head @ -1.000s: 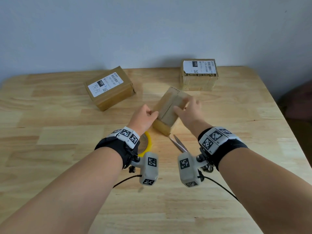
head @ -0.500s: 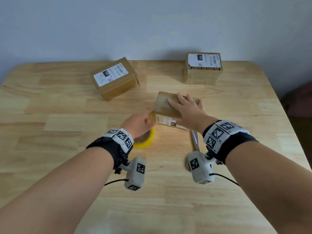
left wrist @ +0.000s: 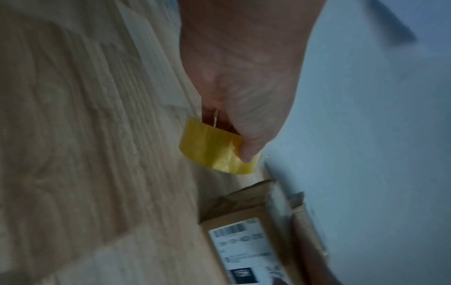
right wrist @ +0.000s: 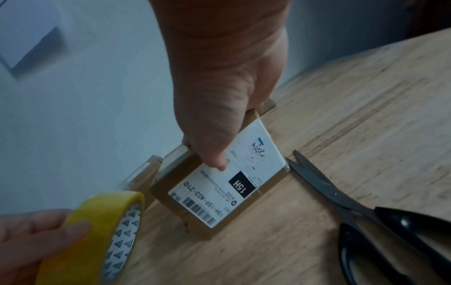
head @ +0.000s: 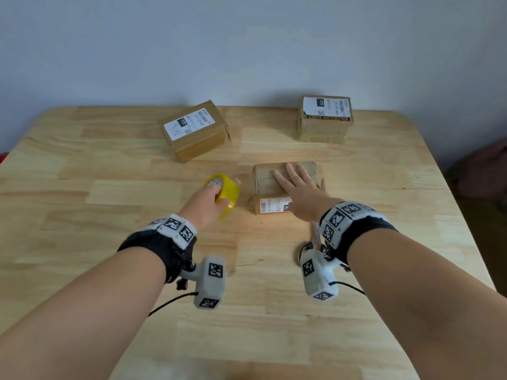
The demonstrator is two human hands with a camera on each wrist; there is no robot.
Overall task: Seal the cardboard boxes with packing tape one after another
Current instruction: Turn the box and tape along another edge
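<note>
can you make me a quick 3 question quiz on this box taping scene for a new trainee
1. True or false: the left hand grips the yellow tape roll.
2. Which thing lies on the table beside the near box, close to the right wrist?
A. a knife
B. scissors
C. a marker
3. Fill the gap: the right hand rests with straight fingers on the ____ of the near box.

Key
1. True.
2. B.
3. Top. The far-left box and the far-right box stand untouched by both hands.
</note>
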